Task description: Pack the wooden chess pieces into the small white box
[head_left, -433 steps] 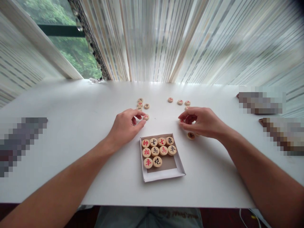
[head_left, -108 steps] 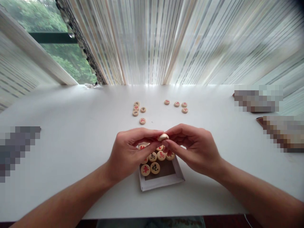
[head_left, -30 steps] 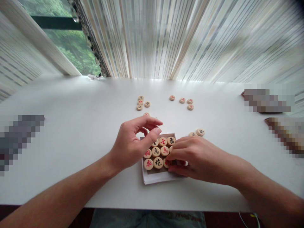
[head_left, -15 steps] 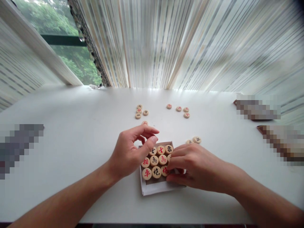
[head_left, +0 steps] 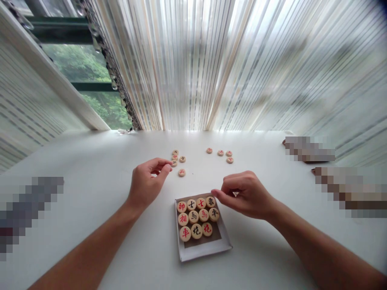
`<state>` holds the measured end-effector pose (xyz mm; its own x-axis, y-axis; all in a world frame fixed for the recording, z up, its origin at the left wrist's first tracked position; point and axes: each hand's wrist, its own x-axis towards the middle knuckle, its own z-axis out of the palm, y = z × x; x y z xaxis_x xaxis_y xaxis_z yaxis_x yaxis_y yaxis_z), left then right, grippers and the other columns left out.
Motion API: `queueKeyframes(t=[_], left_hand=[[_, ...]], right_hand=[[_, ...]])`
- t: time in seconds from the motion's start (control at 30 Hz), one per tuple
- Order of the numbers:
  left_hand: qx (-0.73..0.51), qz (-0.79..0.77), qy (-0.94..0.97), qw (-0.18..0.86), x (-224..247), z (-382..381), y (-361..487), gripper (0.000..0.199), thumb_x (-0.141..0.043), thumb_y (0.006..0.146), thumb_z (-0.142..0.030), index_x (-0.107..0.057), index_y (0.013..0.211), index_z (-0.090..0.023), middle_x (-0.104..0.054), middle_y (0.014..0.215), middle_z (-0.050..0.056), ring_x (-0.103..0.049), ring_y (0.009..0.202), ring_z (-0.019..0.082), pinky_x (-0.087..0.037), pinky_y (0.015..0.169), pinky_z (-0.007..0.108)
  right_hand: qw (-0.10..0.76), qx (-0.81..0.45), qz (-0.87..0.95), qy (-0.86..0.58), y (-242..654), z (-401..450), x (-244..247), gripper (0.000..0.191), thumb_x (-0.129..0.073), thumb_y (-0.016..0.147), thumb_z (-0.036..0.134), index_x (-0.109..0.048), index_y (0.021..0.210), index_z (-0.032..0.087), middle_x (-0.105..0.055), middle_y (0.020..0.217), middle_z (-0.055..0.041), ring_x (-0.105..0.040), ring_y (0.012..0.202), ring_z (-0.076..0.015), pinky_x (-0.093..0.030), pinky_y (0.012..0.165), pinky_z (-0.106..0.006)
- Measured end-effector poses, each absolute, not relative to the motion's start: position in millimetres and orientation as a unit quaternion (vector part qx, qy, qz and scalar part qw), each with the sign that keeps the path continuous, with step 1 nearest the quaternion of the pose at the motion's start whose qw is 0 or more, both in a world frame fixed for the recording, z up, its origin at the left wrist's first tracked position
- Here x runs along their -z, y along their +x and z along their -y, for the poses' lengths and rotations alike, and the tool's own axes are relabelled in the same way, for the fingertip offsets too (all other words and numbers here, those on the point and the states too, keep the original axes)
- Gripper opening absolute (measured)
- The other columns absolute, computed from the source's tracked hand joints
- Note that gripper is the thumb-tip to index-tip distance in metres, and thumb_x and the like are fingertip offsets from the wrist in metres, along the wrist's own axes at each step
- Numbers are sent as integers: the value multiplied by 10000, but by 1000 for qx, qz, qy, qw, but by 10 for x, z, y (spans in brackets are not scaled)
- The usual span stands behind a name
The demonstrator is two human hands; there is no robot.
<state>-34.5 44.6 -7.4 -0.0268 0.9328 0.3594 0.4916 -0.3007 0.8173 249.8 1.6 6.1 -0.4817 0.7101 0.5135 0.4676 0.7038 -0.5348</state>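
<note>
A shallow white cardboard box (head_left: 205,249) stands in front of me, with rows of round wooden Chinese chess pieces (head_left: 194,216) lettered in red and black. Beyond it to the left, my left hand (head_left: 149,177) has thumb and forefinger slightly apart, their tips at a black-lettered piece (head_left: 174,163) in a small cluster; I cannot tell if they touch it. My right hand (head_left: 246,193) hovers by the box's far right corner, fingers curled and thumb held apart, with no piece seen in its grip. Part of a black-lettered piece (head_left: 236,194) shows through the gap beneath it.
A red-lettered piece (head_left: 182,172) lies in front of the left cluster. Several red-lettered pieces (head_left: 220,153) lie farther back on the white table (head_left: 121,249). Blurred-out objects stand at the left (head_left: 30,213) and right (head_left: 347,189). Striped curtains (head_left: 187,72) hang behind.
My left hand has moved from the box out to the left cluster. My right hand has drawn back from the pieces in the box, uncovering its right side. The view has tilted upward.
</note>
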Motion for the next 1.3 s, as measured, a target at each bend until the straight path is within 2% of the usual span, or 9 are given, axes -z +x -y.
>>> queueKeyframes(t=[0.33,0.47,0.57,0.63,0.8,0.9,1.07,1.2,1.3], left_hand=[[-446,-587,663,132,150,-697,-563,246,-682,882,-336,-837,956,-160,-832,850,84,-730,686,220,-578,687,343],[-386,-539,741,106,210,-706,-466,294,-629,940,-302,-832,1100,-163,-843,1105,121,-758,926,259,-589,915,411],[-326,-481,807,104,245,-718,-377,393,-571,1013,-301,-750,1337,-168,-760,1400,117,-665,1287,280,-466,1172,458],[-287,-466,831,102,266,-717,-334,440,-564,1028,-288,-688,1438,-185,-732,1454,97,-615,1336,281,-431,1202,463],[-247,-525,812,62,276,-694,-316,490,-542,1066,-340,-614,1516,-159,-766,1362,123,-568,1308,343,-418,1181,544],[-247,-556,793,34,255,-696,-378,444,-518,1068,-250,-646,1468,-107,-747,1322,173,-604,1267,320,-443,1172,501],[-244,-589,770,28,247,-689,-529,335,-498,1022,-89,-810,1140,-115,-720,1181,172,-706,1091,265,-547,1062,396],[-240,-593,767,41,229,-650,-574,303,-531,998,-60,-824,1009,-135,-734,1164,163,-728,1059,255,-564,1048,396],[-239,-582,775,59,189,-608,-557,293,-552,977,-37,-815,1033,-152,-775,1054,135,-730,1069,273,-549,1087,440]], right_hand=[[371,-82,812,-443,2603,-225,146,394,-666,979,277,-587,604,183,-501,515,44,-394,478,-87,-313,507,-247],[357,-79,817,-445,2584,-218,154,369,-652,986,294,-626,636,181,-555,529,29,-431,478,-93,-333,507,-247],[344,-83,824,-444,2567,-196,127,370,-642,994,318,-646,649,182,-581,535,17,-451,475,-100,-347,504,-251],[337,-87,827,-441,2563,-179,104,359,-641,998,327,-663,670,184,-597,541,11,-466,474,-106,-357,503,-256],[327,-79,833,-440,2587,-161,106,339,-650,1004,360,-698,710,198,-615,549,2,-492,458,-126,-371,494,-284],[319,-74,836,-441,2615,-165,148,335,-650,1009,384,-712,731,208,-622,560,-3,-499,461,-138,-379,494,-300],[314,-66,841,-435,2656,-168,195,347,-641,1018,410,-718,745,210,-595,554,3,-485,459,-140,-379,494,-307],[313,-67,843,-432,2651,-174,190,341,-645,1017,396,-715,740,211,-590,550,7,-478,456,-136,-374,491,-304],[312,-73,843,-433,2630,-172,161,333,-647,1013,373,-707,729,210,-614,561,2,-491,463,-133,-380,499,-300]])
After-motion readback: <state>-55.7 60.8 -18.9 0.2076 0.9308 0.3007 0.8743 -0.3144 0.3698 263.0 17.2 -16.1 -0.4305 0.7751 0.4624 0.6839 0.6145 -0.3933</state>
